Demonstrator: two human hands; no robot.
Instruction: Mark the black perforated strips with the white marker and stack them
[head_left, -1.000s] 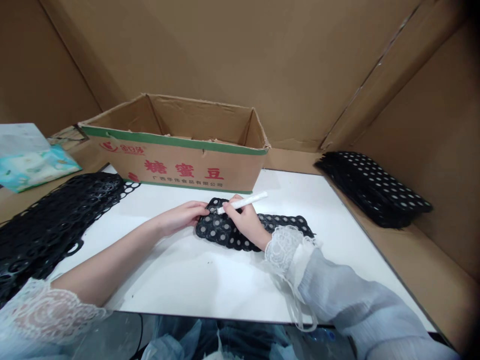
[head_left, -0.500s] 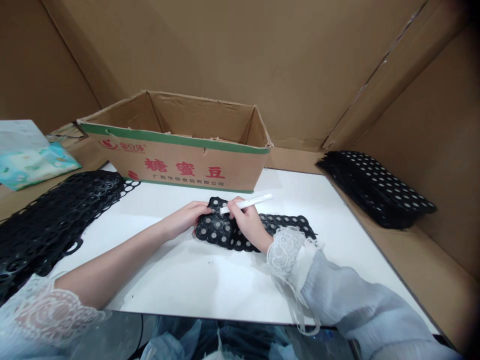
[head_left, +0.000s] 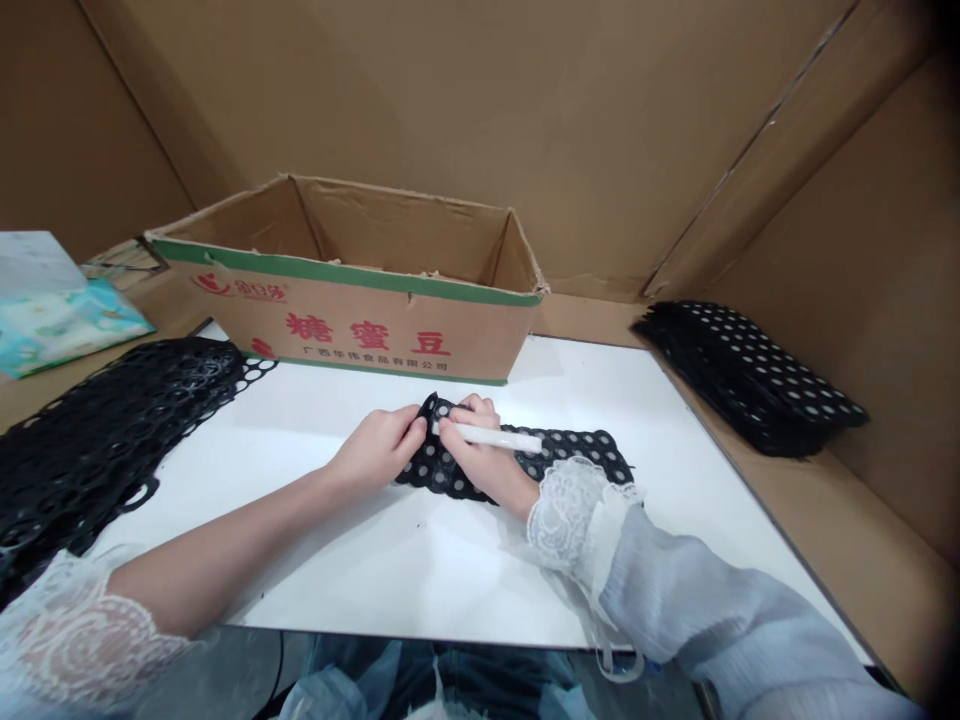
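A black sheet with rows of pale round dots (head_left: 574,442) lies across the middle of the white table. My left hand (head_left: 385,443) is closed on its far left corner, which is bent upward between thumb and fingers. In the grip of my right hand (head_left: 484,460) is a slim white stick, perhaps a pen or tool handle (head_left: 499,437), lying across the thumb. Its left end is close to the lifted part of the sheet, and I cannot make out its tip. This hand also rests on the sheet and hides part of its middle.
Behind my hands stands an open cardboard box (head_left: 345,325) with red lettering. Black netting full of round holes (head_left: 112,440) is piled at left, near a tissue pack (head_left: 67,325). More dotted black sheets (head_left: 757,370) are stacked at right. Cardboard walls (head_left: 585,120) surround the table (head_left: 420,575).
The sheet's left end has been bent up, with my left hand moving slightly right toward the right hand. The white stick has swung so that its right end points lower.
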